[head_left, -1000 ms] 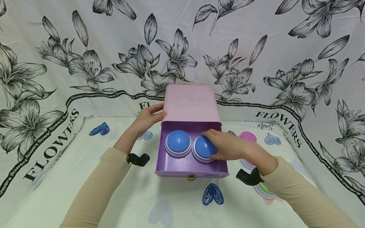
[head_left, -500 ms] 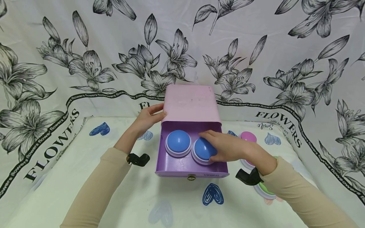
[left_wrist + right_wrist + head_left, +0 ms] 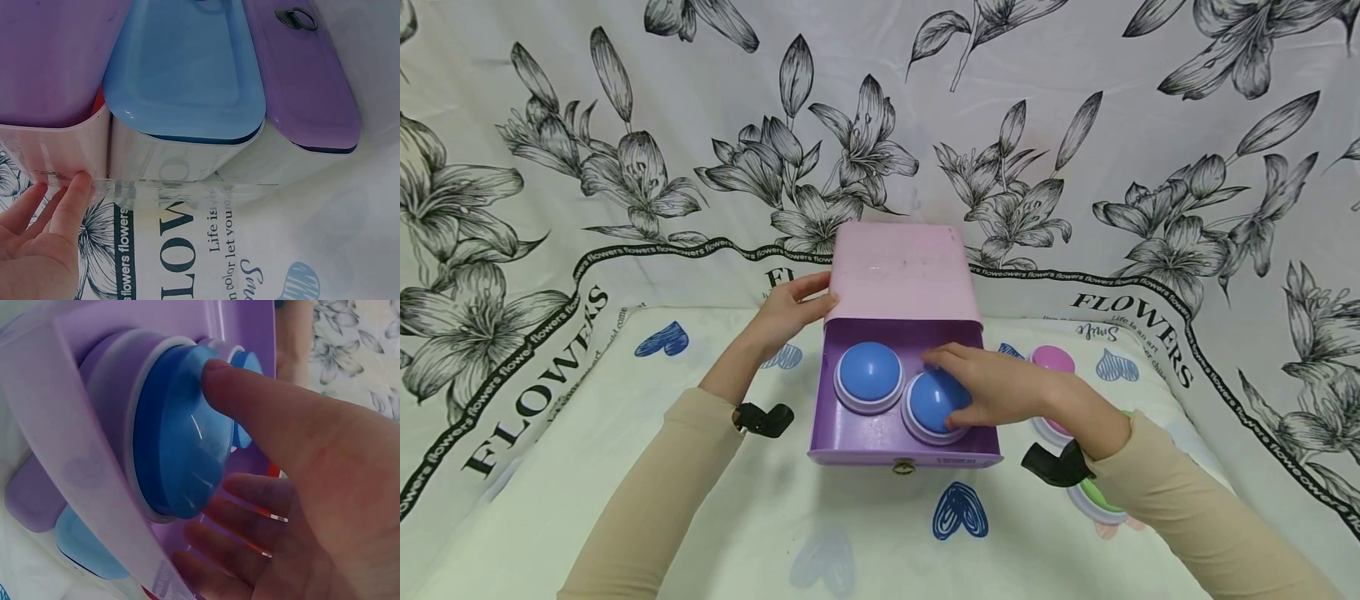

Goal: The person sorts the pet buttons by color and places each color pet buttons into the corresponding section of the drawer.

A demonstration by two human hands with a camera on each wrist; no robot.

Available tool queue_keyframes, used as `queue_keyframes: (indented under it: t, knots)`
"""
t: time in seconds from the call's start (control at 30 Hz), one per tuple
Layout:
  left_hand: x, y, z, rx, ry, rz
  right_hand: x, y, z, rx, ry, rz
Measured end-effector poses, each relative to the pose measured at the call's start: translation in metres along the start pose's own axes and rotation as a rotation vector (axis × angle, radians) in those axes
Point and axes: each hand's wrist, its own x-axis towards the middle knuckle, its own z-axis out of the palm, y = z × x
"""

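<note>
My left hand (image 3: pixel 788 317) rests against the left side of a pink drawer cabinet (image 3: pixel 904 271), its fingers nearly straight along the wall in the left wrist view. A purple drawer (image 3: pixel 865 440) is pulled out and holds two dome push buttons with lilac bases. The left button (image 3: pixel 870 371) stands apart from both hands. Over the right button (image 3: pixel 934 404) reaches my right hand (image 3: pixel 1003 383). In the right wrist view the thumb touches the button's blue dome (image 3: pixel 181 434), while the other fingers (image 3: pixel 247 519) are spread and fairly straight beside it. Finger contact on the far side is unclear.
Right of the cabinet, a pink button (image 3: pixel 1054 360) and a green button (image 3: pixel 1097 497) lie partly behind the right forearm. Below the open drawer, a blue drawer (image 3: pixel 187 69) and another purple drawer (image 3: pixel 306 75) are closed. A flower-printed cloth hangs behind.
The right button has slid a little toward the drawer's front, and more space shows between it and my index finger. My left hand and the cabinet have stayed in place.
</note>
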Motion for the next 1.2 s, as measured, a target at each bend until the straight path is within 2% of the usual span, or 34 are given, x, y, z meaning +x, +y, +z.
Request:
queue_keyframes:
  t: [0.2,0.33,0.47,0.57,0.8,1.0,1.1,1.2]
  knots:
    - [0.0,0.001,0.0,-0.005,-0.002,-0.006,0.001,-0.001,-0.002,0.013,0.029,0.002]
    - [-0.002,0.005,0.001,-0.007,-0.008,-0.017,0.001,-0.002,-0.004,-0.008,0.094,-0.028]
    - [-0.009,0.017,0.003,-0.014,-0.016,-0.024,-0.002,-0.005,-0.007,0.005,0.168,-0.043]
    - [-0.014,0.025,0.004,-0.007,-0.018,-0.03,-0.006,-0.008,-0.009,0.053,0.223,-0.051]
    - [-0.003,0.006,0.0,-0.008,-0.007,-0.015,-0.014,-0.017,-0.008,0.191,0.379,-0.116]
    - [0.0,0.002,0.0,0.002,-0.001,-0.013,-0.023,-0.028,-0.002,0.34,0.476,-0.185]
    - [-0.001,0.002,0.0,-0.003,0.001,-0.011,-0.028,-0.033,0.002,0.416,0.541,-0.252]
    - [-0.001,0.001,0.001,-0.005,0.005,-0.015,-0.032,-0.039,0.008,0.477,0.563,-0.296]
